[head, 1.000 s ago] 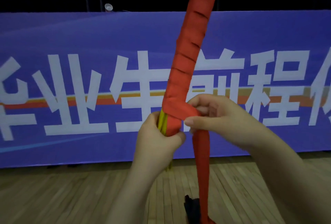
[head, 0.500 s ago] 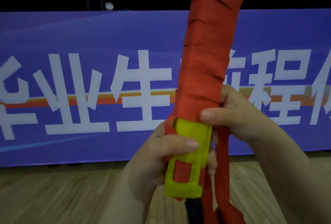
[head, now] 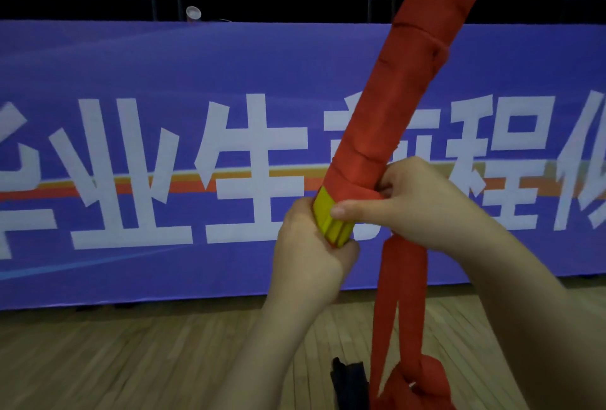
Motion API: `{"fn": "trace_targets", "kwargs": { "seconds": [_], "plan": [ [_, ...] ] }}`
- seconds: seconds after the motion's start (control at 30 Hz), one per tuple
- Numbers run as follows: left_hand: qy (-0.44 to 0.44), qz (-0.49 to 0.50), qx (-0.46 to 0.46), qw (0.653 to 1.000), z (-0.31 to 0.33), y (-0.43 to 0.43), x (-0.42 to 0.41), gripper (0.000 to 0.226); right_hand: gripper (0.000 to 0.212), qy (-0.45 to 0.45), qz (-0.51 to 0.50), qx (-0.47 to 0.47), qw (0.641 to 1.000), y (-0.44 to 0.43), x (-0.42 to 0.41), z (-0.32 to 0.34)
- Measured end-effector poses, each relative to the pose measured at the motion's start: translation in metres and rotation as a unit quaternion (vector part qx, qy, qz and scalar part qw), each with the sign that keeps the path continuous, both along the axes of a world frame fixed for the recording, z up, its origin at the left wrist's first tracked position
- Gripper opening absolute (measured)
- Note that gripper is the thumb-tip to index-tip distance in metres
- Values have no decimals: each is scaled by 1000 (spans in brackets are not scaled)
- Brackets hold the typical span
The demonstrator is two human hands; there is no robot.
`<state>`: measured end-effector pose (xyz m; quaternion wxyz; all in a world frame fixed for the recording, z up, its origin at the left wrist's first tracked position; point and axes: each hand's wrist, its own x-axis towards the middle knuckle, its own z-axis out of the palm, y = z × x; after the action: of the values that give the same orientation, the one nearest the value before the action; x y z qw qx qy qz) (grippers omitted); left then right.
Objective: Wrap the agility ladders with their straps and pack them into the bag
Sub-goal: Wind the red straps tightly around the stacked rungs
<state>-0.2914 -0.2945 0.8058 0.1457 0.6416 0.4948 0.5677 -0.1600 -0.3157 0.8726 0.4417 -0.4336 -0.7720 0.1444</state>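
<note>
Head view: the left hand (head: 308, 255) grips the lower end of the yellow agility ladder bundle (head: 331, 219), which is held upright at centre. The right hand (head: 416, 206) pinches the red strap (head: 403, 120) at its lowest turn. If that pinch slackens, the winding likely loosens and the hanging tail (head: 405, 278) unravels.

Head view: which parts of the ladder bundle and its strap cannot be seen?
All in the head view.
Ladder bundle: its top is cut by the upper edge.
Yellow rungs: lower end hidden inside the left hand.
Strap: loose end passes the bottom edge.
Dark object on floor: too dim and cropped to name.
</note>
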Motion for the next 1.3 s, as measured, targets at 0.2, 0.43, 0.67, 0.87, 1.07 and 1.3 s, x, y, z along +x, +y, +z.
{"fn": "trace_targets", "kwargs": {
  "seconds": [0.2, 0.43, 0.67, 0.87, 1.07, 1.3],
  "plan": [
    [-148, -211, -77, 963, 12, -18, -5, 26, 20, 154, 249, -151, 944, 5, 24, -9],
    [-207, -364, -90, 904, 6, -20, -9, 20, 54, 141, 260, -143, 945, 17, 23, -21],
    [-219, -523, -149, 810, 6, -23, -14, 32, 17, 117, 272, -72, 953, 15, 9, -11],
    [-99, -313, -87, 941, 36, -9, -28, 67, 6, 141, 142, -15, 980, 21, 6, -11],
    [-193, -133, -19, 972, 54, 19, 13, 67, 20, -6, -22, 116, 993, 38, -8, -19],
    [-142, -7, 89, 986, 38, 37, -3, 46, 65, 18, 163, -14, 986, 59, 6, -33]
  ]
}}
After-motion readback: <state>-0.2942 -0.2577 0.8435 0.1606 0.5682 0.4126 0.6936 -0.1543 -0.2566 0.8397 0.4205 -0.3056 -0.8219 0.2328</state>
